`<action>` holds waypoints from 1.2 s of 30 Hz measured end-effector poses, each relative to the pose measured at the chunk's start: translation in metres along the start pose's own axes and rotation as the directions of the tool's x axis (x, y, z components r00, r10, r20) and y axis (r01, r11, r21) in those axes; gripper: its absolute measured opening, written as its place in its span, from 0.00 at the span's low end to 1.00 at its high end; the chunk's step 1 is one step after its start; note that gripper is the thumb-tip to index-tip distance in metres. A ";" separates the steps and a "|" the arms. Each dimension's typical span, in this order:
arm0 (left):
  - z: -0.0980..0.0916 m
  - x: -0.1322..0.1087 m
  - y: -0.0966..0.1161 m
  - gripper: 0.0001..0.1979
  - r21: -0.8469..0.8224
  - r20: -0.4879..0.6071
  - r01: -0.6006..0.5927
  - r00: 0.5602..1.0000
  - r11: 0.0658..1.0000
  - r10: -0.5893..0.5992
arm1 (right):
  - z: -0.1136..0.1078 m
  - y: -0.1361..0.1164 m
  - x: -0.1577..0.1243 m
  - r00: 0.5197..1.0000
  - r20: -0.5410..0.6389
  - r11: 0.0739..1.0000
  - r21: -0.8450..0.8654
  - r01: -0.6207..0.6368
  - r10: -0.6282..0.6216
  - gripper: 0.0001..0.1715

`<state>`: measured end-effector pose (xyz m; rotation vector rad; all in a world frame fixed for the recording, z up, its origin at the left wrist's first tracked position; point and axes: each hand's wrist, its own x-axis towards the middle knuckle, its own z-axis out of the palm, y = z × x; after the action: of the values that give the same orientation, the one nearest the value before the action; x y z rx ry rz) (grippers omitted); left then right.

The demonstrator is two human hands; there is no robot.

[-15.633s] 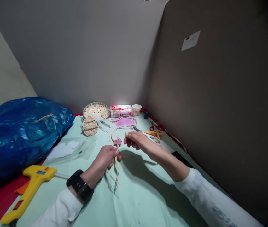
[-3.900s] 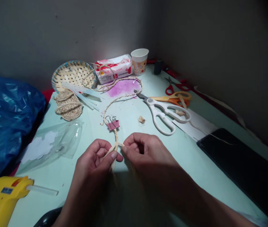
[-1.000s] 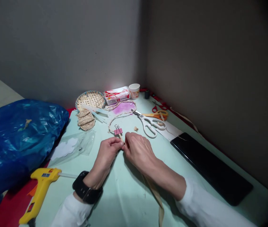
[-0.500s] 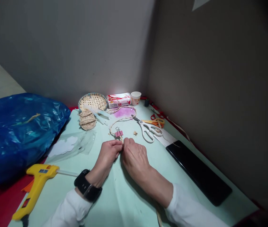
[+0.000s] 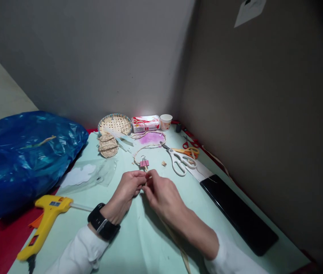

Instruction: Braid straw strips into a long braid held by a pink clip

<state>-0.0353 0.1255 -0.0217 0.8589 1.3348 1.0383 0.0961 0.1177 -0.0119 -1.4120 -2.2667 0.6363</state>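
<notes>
A thin, twisted or braided straw-coloured cord point(image 5: 134, 155) curves back across the table, and a pink binder clip point(image 5: 144, 163) grips it near its front end. Just in front of the clip, my left hand point(image 5: 127, 185) pinches the cord's end between thumb and fingers. My right hand point(image 5: 165, 192) is closed right beside it, fingertips meeting the left ones on the strands. A flat pale strand point(image 5: 183, 255) trails from beneath my right hand toward the table's near edge. The strands between my fingertips are mostly hidden.
White-handled scissors point(image 5: 178, 159) and a black phone-like slab point(image 5: 238, 213) lie to the right. On the left are a yellow glue gun point(image 5: 46, 224), a blue plastic bag point(image 5: 33, 160) and a clear pouch point(image 5: 104, 171). Behind stand a woven basket point(image 5: 115, 123) and paper cup point(image 5: 166, 121).
My right hand has turned and its thumb now shows below the fingers. More of the pale strand shows under my right forearm. The view has shifted slightly; my left hand keeps its pinch.
</notes>
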 end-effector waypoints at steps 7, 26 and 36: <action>-0.001 0.000 0.001 0.09 0.004 0.012 -0.035 0.999 0.999 0.035 | -0.011 0.028 0.018 0.999 0.042 0.956 0.295 -0.001 -0.012 0.10; 0.005 -0.002 0.007 0.13 0.032 -0.020 -0.081 0.996 0.996 0.082 | -0.008 0.038 0.034 0.984 0.177 0.892 0.449 -0.052 -0.032 0.09; 0.003 -0.004 0.004 0.15 0.069 -0.020 -0.100 0.995 0.993 0.101 | 0.009 0.041 0.034 0.987 0.143 0.787 0.599 -0.146 0.074 0.10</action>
<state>-0.0321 0.1236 -0.0167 0.9757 1.3641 1.0886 0.1069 0.1634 -0.0393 -1.1940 -1.7951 1.3715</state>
